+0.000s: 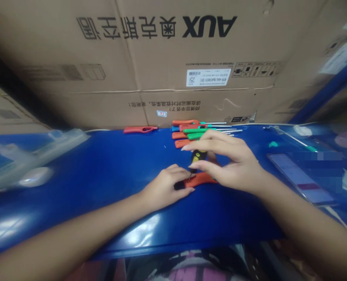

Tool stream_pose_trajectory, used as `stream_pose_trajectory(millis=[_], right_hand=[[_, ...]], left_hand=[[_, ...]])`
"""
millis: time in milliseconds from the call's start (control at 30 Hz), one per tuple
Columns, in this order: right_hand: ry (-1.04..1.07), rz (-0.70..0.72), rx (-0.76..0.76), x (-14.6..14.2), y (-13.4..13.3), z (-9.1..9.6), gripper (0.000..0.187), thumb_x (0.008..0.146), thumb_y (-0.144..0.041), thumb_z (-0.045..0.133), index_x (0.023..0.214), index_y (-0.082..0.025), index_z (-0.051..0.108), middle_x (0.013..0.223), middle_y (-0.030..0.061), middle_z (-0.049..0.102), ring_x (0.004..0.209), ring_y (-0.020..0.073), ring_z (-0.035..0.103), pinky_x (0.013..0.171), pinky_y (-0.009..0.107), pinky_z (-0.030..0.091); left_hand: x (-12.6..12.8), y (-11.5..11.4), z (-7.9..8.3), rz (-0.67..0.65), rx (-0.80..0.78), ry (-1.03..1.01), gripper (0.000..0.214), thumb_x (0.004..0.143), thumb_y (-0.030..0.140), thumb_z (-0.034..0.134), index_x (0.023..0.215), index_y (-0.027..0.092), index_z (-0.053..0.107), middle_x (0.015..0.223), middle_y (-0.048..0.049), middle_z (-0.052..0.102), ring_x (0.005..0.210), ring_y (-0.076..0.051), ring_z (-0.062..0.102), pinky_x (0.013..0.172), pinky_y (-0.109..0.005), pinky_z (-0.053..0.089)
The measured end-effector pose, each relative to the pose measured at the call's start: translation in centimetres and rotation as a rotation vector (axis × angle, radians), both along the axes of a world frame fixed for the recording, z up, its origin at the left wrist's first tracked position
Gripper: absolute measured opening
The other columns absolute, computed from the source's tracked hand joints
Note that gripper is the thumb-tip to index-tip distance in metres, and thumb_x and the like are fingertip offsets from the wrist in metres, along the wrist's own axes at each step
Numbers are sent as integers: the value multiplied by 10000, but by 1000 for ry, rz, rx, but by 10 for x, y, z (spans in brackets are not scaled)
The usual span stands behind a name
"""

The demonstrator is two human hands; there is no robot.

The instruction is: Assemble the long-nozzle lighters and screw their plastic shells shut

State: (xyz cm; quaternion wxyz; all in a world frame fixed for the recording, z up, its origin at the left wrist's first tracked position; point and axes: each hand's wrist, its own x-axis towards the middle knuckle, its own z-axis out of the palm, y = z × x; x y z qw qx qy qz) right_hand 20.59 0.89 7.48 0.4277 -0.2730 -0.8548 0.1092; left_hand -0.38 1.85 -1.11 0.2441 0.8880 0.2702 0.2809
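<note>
My left hand [169, 185] is closed on one end of an orange lighter handle [204, 178] lying on the blue table, pinching it between thumb and fingers. My right hand [230, 160] grips a small screwdriver [197, 159] with a black and yellow handle. The screwdriver's thin shaft points down, its tip at the left end of the orange handle. The handle's right end is partly hidden behind my right hand. Just beyond lies a group of long-necked lighters [193, 132] in orange, green and red, several with metal tubes.
A red lighter casing [139, 129] lies at the table's back edge. A phone [300, 179] rests on the right, near a thin rod with a green end [310, 148]. Clear plastic packaging [35, 160] is on the left. A large cardboard box [155, 70] stands behind the blue table [126, 156].
</note>
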Motion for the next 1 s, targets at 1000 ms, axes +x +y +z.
stream_pose_trajectory(millis=[1000], right_hand=[[158,-395,122,25,2,8,284,889,-278,677,1168,-234,647,978,53,693,760,179,669,644,306,565]], left_hand=[[-14,-2,51,96,-43,436,194,673,137,659,858,172,705,837,-33,628,706,-179,608,613,-263,462]])
